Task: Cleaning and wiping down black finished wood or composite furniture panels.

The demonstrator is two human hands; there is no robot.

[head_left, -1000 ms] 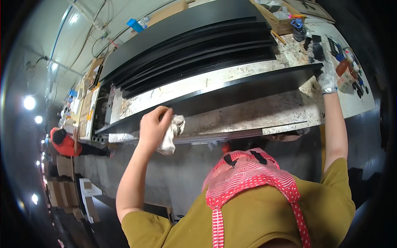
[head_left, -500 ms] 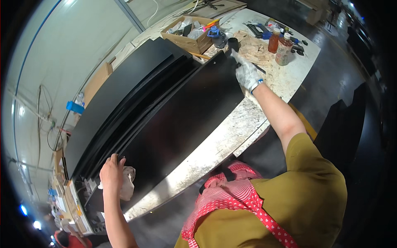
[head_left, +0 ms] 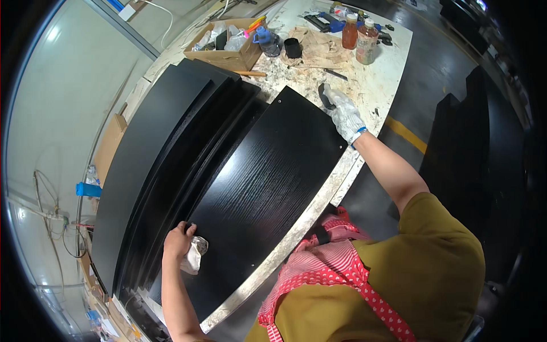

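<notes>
A long black panel [head_left: 268,176] with visible wood grain and small pale dots near its edges lies in front of me on the worktable [head_left: 379,85]. My bare left hand [head_left: 179,241] is at its left side, fingers curled, with a crumpled white cloth [head_left: 195,256] held under the palm. My right hand [head_left: 344,115], in a white glove, is just beyond the panel's far right edge. Its fingers close on a small dark piece [head_left: 326,97] whose kind I cannot make out. Further black panels [head_left: 165,125] lie stacked to the left, overlapping.
Behind the panels stand a cardboard box [head_left: 228,60] of plastic bags, a blue-topped jug [head_left: 266,43] and a black cup [head_left: 293,48]. Two bottles [head_left: 367,43] stand at the back right, near tools [head_left: 319,23]. A dark panel [head_left: 456,125] is off the table to the right.
The front panel has shifted toward me, away from the black cup, and its grain now shows. My right hand has come nearer with it. The view has shifted too.
</notes>
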